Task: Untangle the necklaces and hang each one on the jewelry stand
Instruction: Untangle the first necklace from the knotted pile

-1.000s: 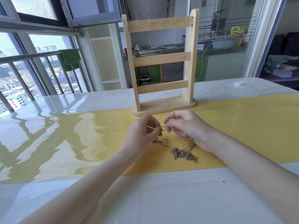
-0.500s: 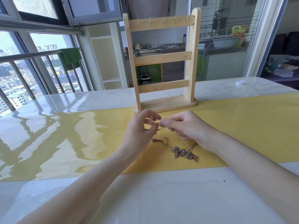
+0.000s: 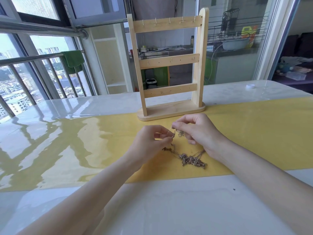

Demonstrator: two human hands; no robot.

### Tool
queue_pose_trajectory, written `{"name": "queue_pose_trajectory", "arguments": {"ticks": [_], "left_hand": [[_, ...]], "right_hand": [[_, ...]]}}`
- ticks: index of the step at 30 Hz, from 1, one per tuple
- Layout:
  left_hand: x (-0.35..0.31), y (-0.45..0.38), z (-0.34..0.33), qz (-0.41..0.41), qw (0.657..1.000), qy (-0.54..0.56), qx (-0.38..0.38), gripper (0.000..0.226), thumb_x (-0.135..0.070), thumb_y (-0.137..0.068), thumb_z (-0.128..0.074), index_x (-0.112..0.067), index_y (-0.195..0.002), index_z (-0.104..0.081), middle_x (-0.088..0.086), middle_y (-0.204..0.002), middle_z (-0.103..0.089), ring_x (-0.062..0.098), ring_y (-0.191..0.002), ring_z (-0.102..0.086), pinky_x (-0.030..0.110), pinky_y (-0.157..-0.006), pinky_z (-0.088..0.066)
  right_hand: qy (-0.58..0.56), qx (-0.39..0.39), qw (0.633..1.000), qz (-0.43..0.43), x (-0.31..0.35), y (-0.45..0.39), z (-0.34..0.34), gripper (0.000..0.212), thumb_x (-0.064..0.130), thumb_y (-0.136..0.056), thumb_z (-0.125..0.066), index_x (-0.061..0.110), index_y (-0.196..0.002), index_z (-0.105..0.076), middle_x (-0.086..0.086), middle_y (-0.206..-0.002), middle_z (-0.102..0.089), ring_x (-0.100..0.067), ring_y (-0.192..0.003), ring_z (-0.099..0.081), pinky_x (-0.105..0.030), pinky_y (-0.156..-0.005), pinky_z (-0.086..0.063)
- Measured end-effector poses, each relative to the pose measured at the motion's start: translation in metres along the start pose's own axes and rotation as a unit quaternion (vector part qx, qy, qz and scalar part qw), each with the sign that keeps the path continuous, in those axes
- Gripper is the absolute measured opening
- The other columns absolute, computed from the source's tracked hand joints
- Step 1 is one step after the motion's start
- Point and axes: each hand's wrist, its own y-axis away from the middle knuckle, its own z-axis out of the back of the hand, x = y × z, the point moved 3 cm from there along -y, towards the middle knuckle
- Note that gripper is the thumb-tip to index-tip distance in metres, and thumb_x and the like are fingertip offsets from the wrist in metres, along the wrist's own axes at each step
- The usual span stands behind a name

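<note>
Gold necklaces (image 3: 191, 159) lie knotted on the bench (image 3: 67, 150), 6 o'clock of the jewelry stand (image 3: 169, 65). Left hand (image 3: 150, 143) and right hand (image 3: 198, 131) each pinch chain. Risk: pulling apart could tighten the knot.

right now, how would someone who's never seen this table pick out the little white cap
Start at the wooden jewelry stand at the back of the yellow mat, then look right along the pale tabletop toward its far right corner. The small white cap sits there alone, off the mat, the only round white thing on the bare surface.
</note>
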Motion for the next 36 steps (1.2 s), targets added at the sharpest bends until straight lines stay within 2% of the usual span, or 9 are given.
{"name": "queue_pose_trajectory", "arguments": {"ticks": [2,4,8,12,17,21,24,28,36], "left_hand": [[0.0006,-0.0003,0.0013,0.008,1.000,0.014,-0.009,0.011,-0.009,-0.087,-0.064,-0.015,-0.078,-0.067,-0.006,-0.070,-0.065,-0.001,-0.065,-0.060,0.014,-0.066,-0.047],[0.0014,-0.0002,0.0029,0.018,0.999,0.040,-0.016,0.015,-0.007,-0.088,-0.064,-0.014,-0.075,-0.065,-0.007,-0.065,-0.063,0.001,-0.062,-0.061,0.018,-0.068,-0.050],[-0.0013,0.0024,0.0036,0.011,0.998,0.060,-0.012,0.014,-0.007,-0.087,-0.064,-0.013,-0.074,-0.063,-0.009,-0.062,-0.062,0.002,-0.060,-0.060,0.016,-0.064,-0.049],[-0.0059,0.0034,0.0029,-0.010,0.999,0.049,-0.020,0.013,-0.007,-0.086,-0.060,-0.013,-0.075,-0.063,-0.006,-0.067,-0.063,0.001,-0.059,-0.053,0.013,-0.057,-0.041],[-0.0072,0.0044,-0.0001,-0.008,0.997,0.076,-0.001,0.012,-0.005,-0.084,-0.066,-0.012,-0.076,-0.062,-0.012,-0.060,-0.057,0.000,-0.053,-0.047,0.012,-0.053,-0.038],[-0.0077,0.0047,-0.0015,0.013,0.994,0.103,0.011,0.010,-0.006,-0.083,-0.069,-0.013,-0.079,-0.062,-0.007,-0.063,-0.060,0.001,-0.052,-0.048,0.010,-0.050,-0.036],[-0.0075,0.0036,0.0001,0.028,0.994,0.103,0.010,0.009,-0.008,-0.085,-0.066,-0.017,-0.084,-0.066,-0.010,-0.060,-0.059,0.004,-0.054,-0.046,0.013,-0.051,-0.035],[-0.0069,0.0041,0.0023,0.036,0.993,0.111,0.000,0.012,-0.016,-0.089,-0.063,-0.020,-0.078,-0.067,-0.010,-0.058,-0.056,0.007,-0.055,-0.041,0.014,-0.049,-0.032],[-0.0049,0.0050,0.0041,0.046,0.987,0.155,0.014,0.009,-0.010,-0.086,-0.067,-0.013,-0.078,-0.063,-0.005,-0.068,-0.060,0.007,-0.062,-0.055,0.019,-0.053,-0.043]], "right_hand": [[-0.004,0.008,1.000,0.004,-0.0001,0.0013,-0.0013,0.013,0.015,-0.088,-0.066,0.004,-0.081,-0.067,0.002,-0.056,-0.057,-0.011,-0.043,-0.041,-0.018,-0.036,-0.029],[-0.017,0.020,1.000,0.011,0.0009,0.0024,-0.0017,0.013,0.012,-0.088,-0.065,0.000,-0.084,-0.066,-0.006,-0.068,-0.065,-0.011,-0.041,-0.044,-0.018,-0.034,-0.029],[-0.025,0.034,0.999,0.016,0.0023,0.0018,0.0018,0.005,0.005,-0.083,-0.069,0.003,-0.082,-0.065,0.001,-0.057,-0.063,-0.006,-0.039,-0.043,-0.017,-0.036,-0.030],[-0.022,0.033,0.999,0.017,0.0025,0.0004,-0.0001,0.005,0.003,-0.083,-0.068,0.007,-0.083,-0.065,-0.002,-0.063,-0.060,-0.008,-0.045,-0.043,-0.018,-0.037,-0.031],[-0.021,0.033,0.999,0.021,0.0038,0.0006,-0.0007,0.005,0.007,-0.085,-0.067,0.010,-0.082,-0.064,-0.002,-0.065,-0.060,-0.008,-0.046,-0.043,-0.018,-0.037,-0.032],[-0.026,0.011,0.999,0.031,0.0036,0.0005,0.0020,0.007,0.007,-0.084,-0.069,0.010,-0.080,-0.065,-0.001,-0.060,-0.061,-0.009,-0.045,-0.044,-0.018,-0.037,-0.034],[-0.037,-0.013,0.999,0.037,0.0026,-0.0001,0.0043,0.008,0.007,-0.083,-0.070,0.010,-0.078,-0.066,-0.009,-0.066,-0.061,-0.012,-0.047,-0.045,-0.019,-0.040,-0.037],[-0.047,-0.002,0.998,0.045,0.0032,0.0006,0.0024,0.008,0.007,-0.083,-0.071,0.011,-0.078,-0.066,-0.005,-0.065,-0.061,-0.017,-0.054,-0.045,-0.019,-0.040,-0.036],[-0.060,0.045,0.997,0.036,0.0038,0.0010,-0.0007,0.006,0.006,-0.084,-0.068,0.011,-0.082,-0.066,0.003,-0.065,-0.063,-0.009,-0.053,-0.048,-0.019,-0.040,-0.035]]}}
